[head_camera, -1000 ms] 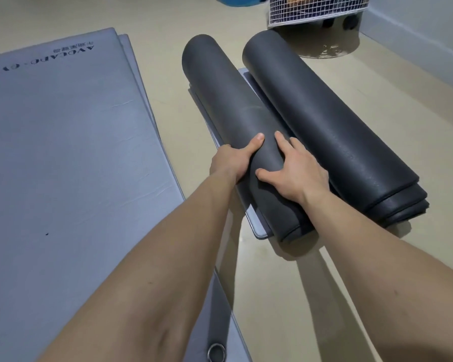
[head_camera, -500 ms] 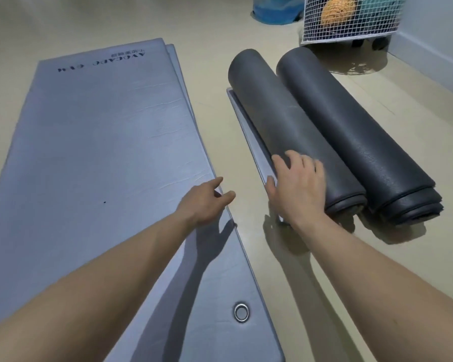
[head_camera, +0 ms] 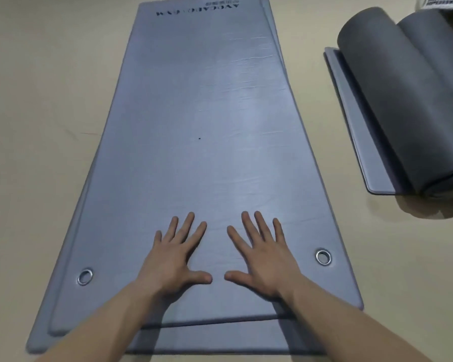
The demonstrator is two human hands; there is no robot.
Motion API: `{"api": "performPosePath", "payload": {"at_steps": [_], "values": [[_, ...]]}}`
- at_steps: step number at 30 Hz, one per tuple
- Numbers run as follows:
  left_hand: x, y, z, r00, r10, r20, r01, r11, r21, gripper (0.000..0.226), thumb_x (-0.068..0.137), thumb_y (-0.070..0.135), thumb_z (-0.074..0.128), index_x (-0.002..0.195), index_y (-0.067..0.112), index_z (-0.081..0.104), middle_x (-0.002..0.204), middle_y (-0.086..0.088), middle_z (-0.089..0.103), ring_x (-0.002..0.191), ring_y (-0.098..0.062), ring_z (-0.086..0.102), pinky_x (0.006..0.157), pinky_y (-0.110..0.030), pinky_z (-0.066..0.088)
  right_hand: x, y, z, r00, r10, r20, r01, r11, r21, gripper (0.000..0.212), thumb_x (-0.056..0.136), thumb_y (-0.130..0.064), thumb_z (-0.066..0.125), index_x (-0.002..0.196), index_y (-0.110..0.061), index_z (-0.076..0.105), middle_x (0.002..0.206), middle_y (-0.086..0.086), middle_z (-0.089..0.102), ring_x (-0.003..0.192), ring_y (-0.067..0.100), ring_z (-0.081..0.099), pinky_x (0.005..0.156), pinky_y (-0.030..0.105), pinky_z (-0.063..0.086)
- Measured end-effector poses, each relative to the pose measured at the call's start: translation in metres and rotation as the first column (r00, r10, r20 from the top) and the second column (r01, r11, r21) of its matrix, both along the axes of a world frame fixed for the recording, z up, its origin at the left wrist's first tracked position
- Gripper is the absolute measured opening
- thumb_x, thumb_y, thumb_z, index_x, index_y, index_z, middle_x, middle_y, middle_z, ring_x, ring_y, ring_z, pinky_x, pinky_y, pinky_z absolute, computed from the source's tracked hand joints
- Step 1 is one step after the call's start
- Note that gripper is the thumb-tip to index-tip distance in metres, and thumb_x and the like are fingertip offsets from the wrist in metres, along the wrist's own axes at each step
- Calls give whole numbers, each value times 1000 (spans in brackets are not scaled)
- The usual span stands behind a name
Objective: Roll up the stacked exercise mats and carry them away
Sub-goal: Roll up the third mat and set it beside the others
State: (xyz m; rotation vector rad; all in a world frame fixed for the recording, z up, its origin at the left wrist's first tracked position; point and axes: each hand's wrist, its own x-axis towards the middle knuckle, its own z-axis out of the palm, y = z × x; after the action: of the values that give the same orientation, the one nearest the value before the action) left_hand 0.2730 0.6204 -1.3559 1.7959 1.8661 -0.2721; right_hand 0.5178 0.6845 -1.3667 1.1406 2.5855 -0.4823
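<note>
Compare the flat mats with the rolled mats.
The flat mats lie spread out; the rolled mats are tight cylinders. The flat mats look light blue-grey, the rolled mats dark grey. The left hand and right hand rest on the flat mats; no hand touches the rolled mats. Both lie on the floor.

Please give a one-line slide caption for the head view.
Left hand and right hand lie flat on the top grey mat of the stack; two rolled dark mats sit at right.
</note>
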Motion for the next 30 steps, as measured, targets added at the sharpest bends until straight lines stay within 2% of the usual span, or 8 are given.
{"api": "performPosePath", "payload": {"at_steps": [4,14,16,18,20,23,26,30], "values": [[2,-3,1,1000,-10,-22,11,999,54,115,78,84,58,161,46,-12,165,11,-32,155,-25,-26,126,-56,-5,-6,0,11,997,-21,79,21,1000,5,97,90,-86,28,162,-39,-17,167,7,-33,154,33,-29,123,59,-13],[-21,-96,2,979,-199,-33,201,959,199,98,87,76,53,165,33,12,173,3,-6,159,-24,-2,127,-48,11,-4,-86,17,991,33,132,-50,991,127,98,85,-83,22,161,-23,23,169,18,19,152,44,19,118,62,24],[-31,-108,2,963,-262,-67,270,909,316,87,83,65,69,155,25,40,169,-3,26,151,-29,27,113,-49,40,-2,-85,18,981,105,161,-134,975,179,99,83,-85,30,156,-19,32,161,21,32,144,46,31,110,62,35],[-31,-112,5,940,-290,-180,338,866,369,71,76,54,83,132,17,60,150,-7,53,128,-31,54,72,-42,60,-5,-82,23,971,140,194,-180,962,205,87,88,-79,37,151,-18,32,155,19,35,135,43,37,102,55,42],[-25,-115,3,909,-319,-269,403,839,367,52,79,43,84,114,9,65,136,-12,61,111,-33,64,44,-36,48,-8,-81,25,964,171,202,-217,948,234,78,93,-72,45,144,-13,38,146,19,40,123,42,43,89,49,48],[-22,-121,-1,916,-324,-239,399,803,442,27,98,31,51,103,8,64,124,-13,68,98,-34,70,36,-33,45,-3,-86,20,963,251,102,-271,908,321,54,99,-58,41,118,-9,55,116,14,58,97,37,56,64,43,50],[-19,-114,12,961,-245,-131,278,859,431,27,93,25,39,107,13,59,105,-9,71,85,-33,69,46,-39,51,1,-86,26,966,233,-109,-165,887,431,39,102,-43,39,90,-15,63,84,5,65,70,33,61,48,35,41],[-16,-79,43,980,32,-195,57,898,436,24,96,11,51,118,18,55,101,-6,67,83,-34,64,59,-37,32,-19,-66,54,960,95,-265,68,835,546,35,103,-38,48,78,-18,61,64,3,63,52,31,58,48,32,33]]}}
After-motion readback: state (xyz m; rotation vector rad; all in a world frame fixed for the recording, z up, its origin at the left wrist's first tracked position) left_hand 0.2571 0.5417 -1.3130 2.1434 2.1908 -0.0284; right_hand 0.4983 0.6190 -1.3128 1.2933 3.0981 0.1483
